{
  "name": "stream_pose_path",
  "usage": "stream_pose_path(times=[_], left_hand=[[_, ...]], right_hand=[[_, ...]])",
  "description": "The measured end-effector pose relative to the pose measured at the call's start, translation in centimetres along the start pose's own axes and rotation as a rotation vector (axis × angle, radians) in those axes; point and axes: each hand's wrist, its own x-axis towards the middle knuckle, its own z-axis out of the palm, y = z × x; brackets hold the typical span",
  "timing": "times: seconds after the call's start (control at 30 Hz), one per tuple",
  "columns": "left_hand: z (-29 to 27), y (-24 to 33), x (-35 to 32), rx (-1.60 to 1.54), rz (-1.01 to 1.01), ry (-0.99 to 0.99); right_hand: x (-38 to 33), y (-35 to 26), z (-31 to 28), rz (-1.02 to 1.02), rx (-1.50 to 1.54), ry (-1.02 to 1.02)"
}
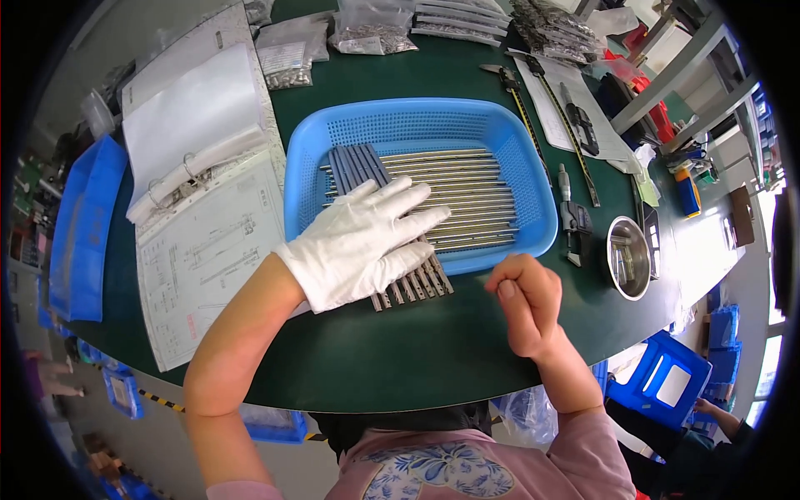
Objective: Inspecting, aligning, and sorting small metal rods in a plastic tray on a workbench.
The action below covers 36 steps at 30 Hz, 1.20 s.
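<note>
Left hand (364,242), in a white glove, lies flat with fingers spread wide, palm down on a row of grey metal bars (414,286) that slant across the near rim of a blue plastic basket (417,117). Seven or so bar ends show just below the gloved fingers, on the near side; exact count is uncertain since the glove covers their middles. The bars are flat, dull blue-grey along the length, with paler notched ends, lying side by side and touching. Right hand (525,304) is bare, loosely curled with thumb against forefinger; whether anything is pinched in it cannot be told. It sits just right of the bar ends, apart from them, over the green table (400,358). Beyond the gloved fingers, inside the one basket, lie shiny steel rods (467,196), roughly fifteen, parallel and running left to right. Left of the gloved hand: one open ring binder (200,158) with a drawing sheet. Far right of the bare hand: one small steel bowl (631,258), and two calipers (573,212) beyond it. Several clear bags of small parts (367,33) lie at the far table edge.
</note>
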Motion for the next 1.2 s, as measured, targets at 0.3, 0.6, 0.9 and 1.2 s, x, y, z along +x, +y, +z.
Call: stream_pose_path(times=[0.3, 0.6, 0.9, 1.2], left_hand=[[0.2, 0.0, 0.3, -0.028, -0.006, 0.026], [0.6, 0.2, 0.4, -0.045, -0.035, 0.101], [1.1, 0.1, 0.4, -0.056, -0.051, 0.131], [1.3, 0.3, 0.6, -0.058, -0.056, 0.159]], right_hand=[[3.6, -1.9, -1.1, -0.203, -0.06, -0.006], [3.3, -1.3, 0.7, -0.079, 0.059, -0.034], [3.4, -1.5, 0.6, -0.044, 0.041, -0.047], [4.1, -2.1, -0.2, -0.024, -0.061, -0.104]])
